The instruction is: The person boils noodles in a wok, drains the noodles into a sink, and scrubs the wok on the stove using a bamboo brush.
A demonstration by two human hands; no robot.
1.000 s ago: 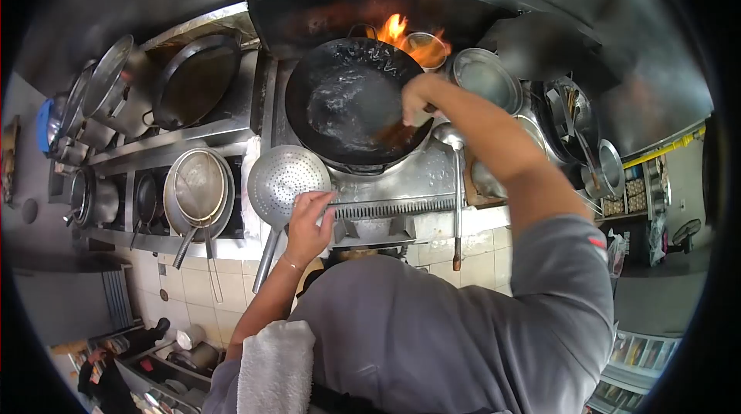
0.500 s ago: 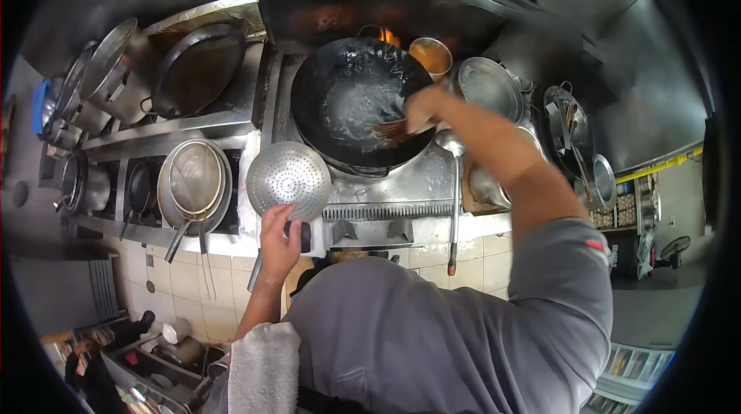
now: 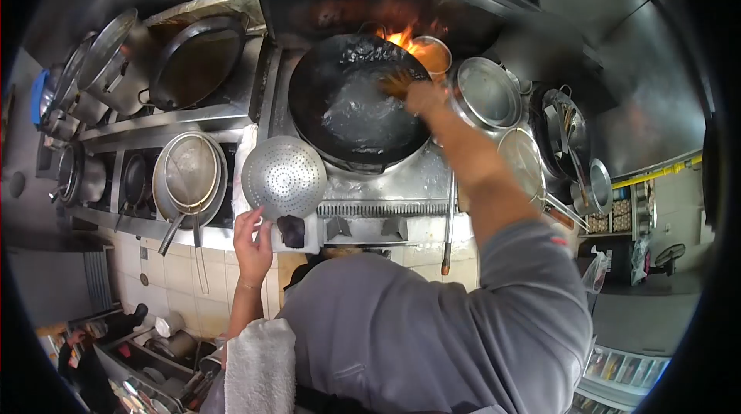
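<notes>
A large black wok (image 3: 324,117) with foamy water in it sits on the burner, flames rising behind its back right rim. My right hand (image 3: 424,98) is closed on a brown bristled brush (image 3: 396,85), held inside the wok near its right side and blurred by motion. At the front edge of the stove, my left hand (image 3: 252,240) is raised with fingers apart, holding nothing. It is just below a round perforated strainer (image 3: 284,179) and left of a dark cloth (image 3: 292,232).
A long-handled ladle (image 3: 449,229) lies right of the wok. Metal bowls (image 3: 489,93) and a wire strainer (image 3: 519,163) stand further right. On the left are a second wok (image 3: 193,67) and stacked strainers (image 3: 191,171). Another person (image 3: 86,375) is at the lower left.
The brush and my right hand have moved up toward the back of the wok. My left hand has shifted left and down, off the strainer's handle area. Flames behind the wok dipped, then grew again.
</notes>
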